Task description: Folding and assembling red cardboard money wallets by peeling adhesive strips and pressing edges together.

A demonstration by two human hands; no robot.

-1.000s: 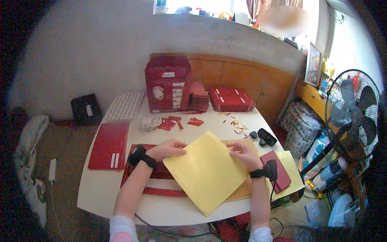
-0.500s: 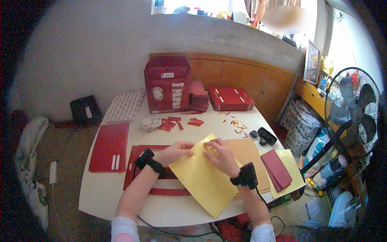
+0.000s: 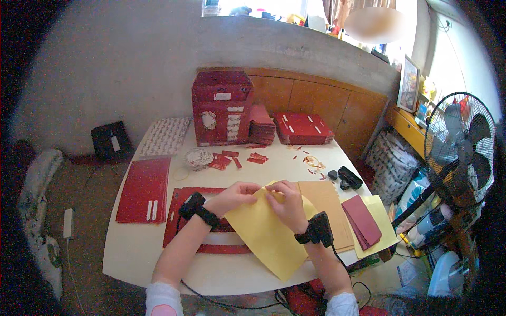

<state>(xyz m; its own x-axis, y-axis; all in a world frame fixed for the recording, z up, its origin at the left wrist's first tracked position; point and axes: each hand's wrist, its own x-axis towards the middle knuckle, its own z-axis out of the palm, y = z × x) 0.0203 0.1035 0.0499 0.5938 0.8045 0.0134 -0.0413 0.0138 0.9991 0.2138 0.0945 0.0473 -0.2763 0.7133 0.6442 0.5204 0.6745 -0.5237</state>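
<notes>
Both hands pinch the far edge of a yellow paper sheet (image 3: 266,231), which slants down toward the table's front edge. My left hand (image 3: 242,195) closes on its far left corner. Close beside it, my right hand (image 3: 286,203) bends its fingers onto the same edge. Under the sheet and my left forearm lies a dark red card frame (image 3: 182,234), partly hidden. To the right, a tan card stack (image 3: 332,216) is partly covered by the sheet. A narrow stack of dark red cards (image 3: 361,222) rests on another yellow sheet (image 3: 386,231).
Red folders (image 3: 141,192) lie on the table's left. At the back stand a dark red box (image 3: 221,116) and stacked red panels (image 3: 303,128). Small red scraps (image 3: 226,159), a white roll (image 3: 198,159) and a black device (image 3: 349,178) lie midway. A fan (image 3: 461,147) stands right.
My two hands have come closer together at the sheet's far edge. The sheet has turned slightly, its near corner shifting up a little. My right fingers have moved left.
</notes>
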